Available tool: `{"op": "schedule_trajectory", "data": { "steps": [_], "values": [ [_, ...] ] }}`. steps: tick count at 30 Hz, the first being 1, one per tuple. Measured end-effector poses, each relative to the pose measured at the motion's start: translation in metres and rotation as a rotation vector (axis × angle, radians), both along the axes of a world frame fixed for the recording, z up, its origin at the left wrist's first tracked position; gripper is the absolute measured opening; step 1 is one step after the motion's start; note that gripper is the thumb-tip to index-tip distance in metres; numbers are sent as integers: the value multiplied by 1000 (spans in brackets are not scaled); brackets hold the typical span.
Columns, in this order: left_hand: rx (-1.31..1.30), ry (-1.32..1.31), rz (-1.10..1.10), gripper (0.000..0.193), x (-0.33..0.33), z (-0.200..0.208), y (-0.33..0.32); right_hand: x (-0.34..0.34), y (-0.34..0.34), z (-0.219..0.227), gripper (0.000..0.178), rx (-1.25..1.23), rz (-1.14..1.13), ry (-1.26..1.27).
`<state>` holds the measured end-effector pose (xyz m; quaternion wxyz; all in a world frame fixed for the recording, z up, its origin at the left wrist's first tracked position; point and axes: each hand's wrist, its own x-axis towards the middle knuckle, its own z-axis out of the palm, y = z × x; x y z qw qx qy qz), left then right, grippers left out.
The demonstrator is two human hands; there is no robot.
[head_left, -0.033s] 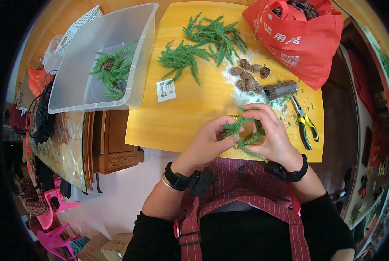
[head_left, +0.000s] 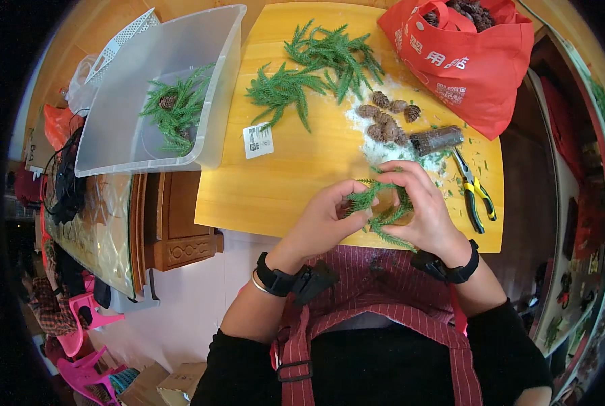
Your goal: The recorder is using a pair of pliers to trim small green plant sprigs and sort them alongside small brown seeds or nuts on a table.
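Between my two hands, above the near edge of the yellow board, is an artificial pine sprig, curved into a loop. My left hand pinches it on the left between thumb and fingers. On the right, my right hand grips it with thumb below and fingers above. Just beyond my hands, several brown pine cones rest by white powder. A dark cylinder in clear wrap and yellow-and-black pliers lie to the right.
More green sprigs are spread over the far part of the board, near a white label card. A clear plastic bin at left contains greenery with a cone. A red bag of pine cones stands far right.
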<state>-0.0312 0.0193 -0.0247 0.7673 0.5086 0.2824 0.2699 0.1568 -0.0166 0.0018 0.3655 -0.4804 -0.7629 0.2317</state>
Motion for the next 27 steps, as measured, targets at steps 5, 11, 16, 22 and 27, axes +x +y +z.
{"op": "schedule_trajectory", "data": {
  "steps": [5, 11, 16, 22, 27],
  "values": [
    [-10, 10, -7, 22, -1, -1, 0, 1, -2, 1, 63, -25, 8, 38],
    [29, 27, -14, 23, 3, 8, -2, 1, -2, 0, 63, -43, -6, 56],
    [121, -63, 131, 24, 4, 0, -4, -2, -3, 6, 72, -10, -6, 53],
    [318, -85, 230, 18, 7, -5, -3, 5, 2, 3, 75, 93, 45, -25],
    [396, -84, 252, 19, 8, -2, -1, 6, 1, 0, 67, 91, 67, 77]
  ]
}}
